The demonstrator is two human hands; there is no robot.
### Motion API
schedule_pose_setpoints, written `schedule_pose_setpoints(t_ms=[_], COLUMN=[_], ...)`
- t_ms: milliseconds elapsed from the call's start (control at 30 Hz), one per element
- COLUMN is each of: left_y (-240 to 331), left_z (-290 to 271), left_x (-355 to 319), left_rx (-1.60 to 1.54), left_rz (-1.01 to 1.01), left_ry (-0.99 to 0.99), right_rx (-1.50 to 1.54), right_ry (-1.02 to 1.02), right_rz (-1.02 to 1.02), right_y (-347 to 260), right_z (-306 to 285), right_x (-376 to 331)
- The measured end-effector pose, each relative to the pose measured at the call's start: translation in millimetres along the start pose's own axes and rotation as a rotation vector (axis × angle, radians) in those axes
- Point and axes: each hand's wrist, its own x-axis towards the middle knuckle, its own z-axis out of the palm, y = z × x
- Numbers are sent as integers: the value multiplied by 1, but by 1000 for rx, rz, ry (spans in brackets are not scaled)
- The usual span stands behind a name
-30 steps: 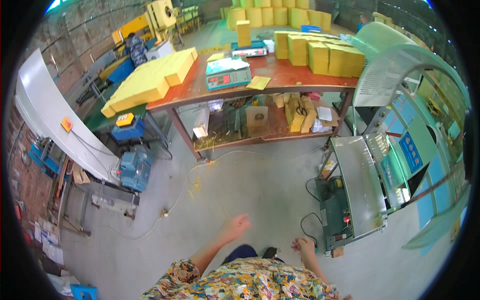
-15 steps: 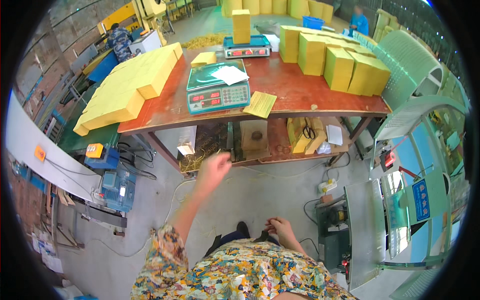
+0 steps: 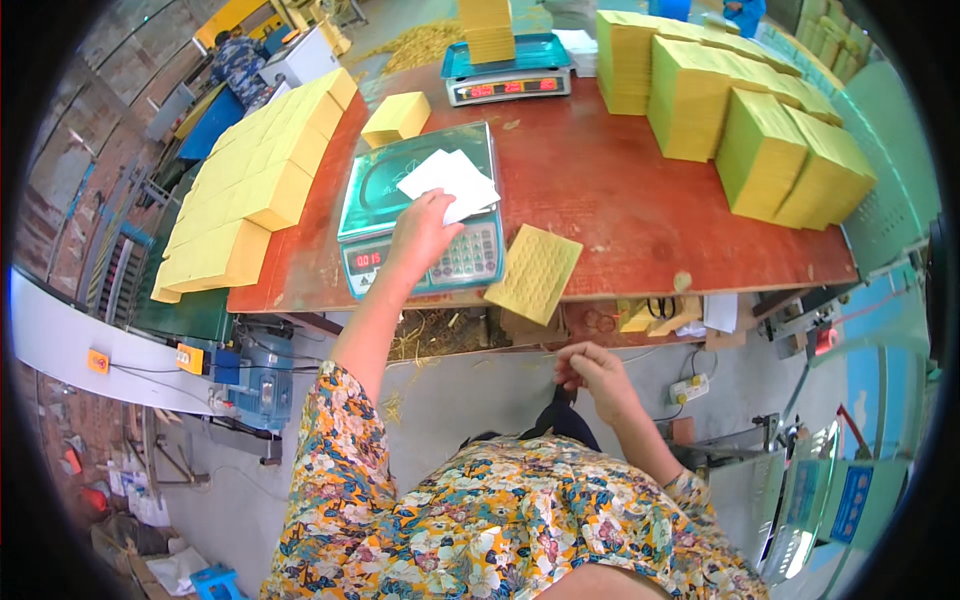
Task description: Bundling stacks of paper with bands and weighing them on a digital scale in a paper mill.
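On the nearer green digital scale (image 3: 350,225) lie several white paper sheets (image 3: 455,183), overlapping on its pan. My left hand (image 3: 425,232) reaches over the keypad, its fingers closed on the near edge of those sheets. A yellow paper piece (image 3: 538,272) with rows of punched marks lies right of this scale, jutting past the table's front edge. My right hand (image 3: 597,375) is low before my body, short of the table, fingers curled with nothing visible in them. A small yellow paper block (image 3: 397,118) sits behind the nearer scale.
The red table (image 3: 590,190) also bears a second scale (image 3: 507,72) with a yellow paper stack (image 3: 487,30) on it. Yellow stacks (image 3: 690,95) stand at the right and yellow blocks (image 3: 265,165) at the left. A metal chair-like frame (image 3: 890,200) is far right. One person (image 3: 240,65) works at back left.
I have come closer to the table. My left hand has moved from in front of the table up to the white sheets on the scale. My right hand has risen slightly toward the table.
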Motion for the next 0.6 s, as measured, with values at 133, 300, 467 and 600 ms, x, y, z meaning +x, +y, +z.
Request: schedule_pose_setpoints(t_ms=[133,300,467,600], left_y=[-12,-19,-28,-36], left_z=[-3,-4,-7,-9], left_x=[12,11,-3,9], left_rx=[18,-307,-496,-651], left_rz=[36,-257,-375,-256], left_ry=[-86,29,-14,-74], right_rx=[-58,-109,-46,-80], right_ry=[-143,-246,-256,-275], right_rz=[-12,-145,-159,-189], right_y=[-75,-140,-181,-175], right_z=[1,20,88,117], right_x=[62,157,229,267])
